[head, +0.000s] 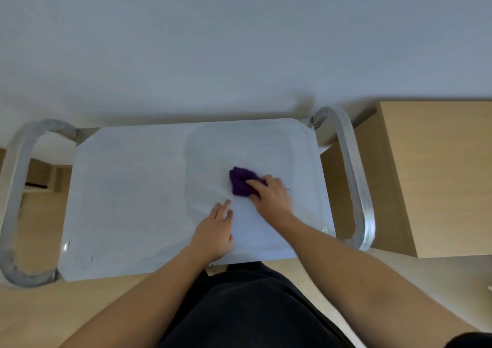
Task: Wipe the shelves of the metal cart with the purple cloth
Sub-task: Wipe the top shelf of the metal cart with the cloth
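The metal cart's top shelf (127,193) fills the middle of the head view, pale and shiny, seen from above. A crumpled purple cloth (239,180) lies on the shelf right of centre. My right hand (271,193) lies over the cloth's right side, with its fingers curled onto the bunched fabric. My left hand (217,230) rests flat on the shelf just in front of the cloth, fingers straight, a short gap from it. The lower shelves are hidden under the top one.
Curved metal handles stand at the cart's left end (16,196) and right end (354,172). A light wooden cabinet (436,177) sits close on the right. A white wall (239,41) is right behind the cart. The floor (53,313) is wood.
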Action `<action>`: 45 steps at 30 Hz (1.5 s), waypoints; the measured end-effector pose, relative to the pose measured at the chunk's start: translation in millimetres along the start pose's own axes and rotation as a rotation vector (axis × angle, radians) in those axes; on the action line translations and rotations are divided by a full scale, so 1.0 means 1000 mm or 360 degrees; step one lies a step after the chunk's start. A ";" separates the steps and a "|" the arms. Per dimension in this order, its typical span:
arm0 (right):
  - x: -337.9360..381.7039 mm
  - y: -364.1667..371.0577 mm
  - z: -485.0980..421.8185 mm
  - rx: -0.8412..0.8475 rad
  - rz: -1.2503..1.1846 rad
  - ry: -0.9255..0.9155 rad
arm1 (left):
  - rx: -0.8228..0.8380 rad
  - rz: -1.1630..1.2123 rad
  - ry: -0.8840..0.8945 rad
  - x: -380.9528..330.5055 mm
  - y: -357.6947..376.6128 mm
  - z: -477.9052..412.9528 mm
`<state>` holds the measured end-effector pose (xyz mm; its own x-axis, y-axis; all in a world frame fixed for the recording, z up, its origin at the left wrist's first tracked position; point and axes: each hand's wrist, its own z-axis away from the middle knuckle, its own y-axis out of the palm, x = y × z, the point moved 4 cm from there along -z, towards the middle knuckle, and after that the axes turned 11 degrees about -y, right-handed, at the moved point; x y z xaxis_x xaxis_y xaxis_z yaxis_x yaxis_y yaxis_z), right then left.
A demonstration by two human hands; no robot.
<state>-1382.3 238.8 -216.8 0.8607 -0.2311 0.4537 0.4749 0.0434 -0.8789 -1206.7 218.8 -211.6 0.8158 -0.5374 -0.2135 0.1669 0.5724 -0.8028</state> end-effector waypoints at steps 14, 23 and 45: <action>0.023 0.017 -0.020 0.0017 0.0114 -0.0140 | -0.0019 0.0131 -0.0070 0.005 -0.001 -0.002; -0.103 -0.057 -0.066 -0.0355 0.0070 0.0922 | 0.0100 0.0157 -0.0053 0.003 -0.007 -0.003; -0.114 -0.062 -0.103 -0.0187 0.0129 0.0094 | 0.0061 0.0143 -0.0069 0.000 -0.007 -0.003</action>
<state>-1528.8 162.7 -229.5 0.8815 -0.2884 0.3740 0.3765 -0.0488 -0.9251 -1209.6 213.2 -207.7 0.8515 -0.4560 -0.2590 0.1121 0.6408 -0.7595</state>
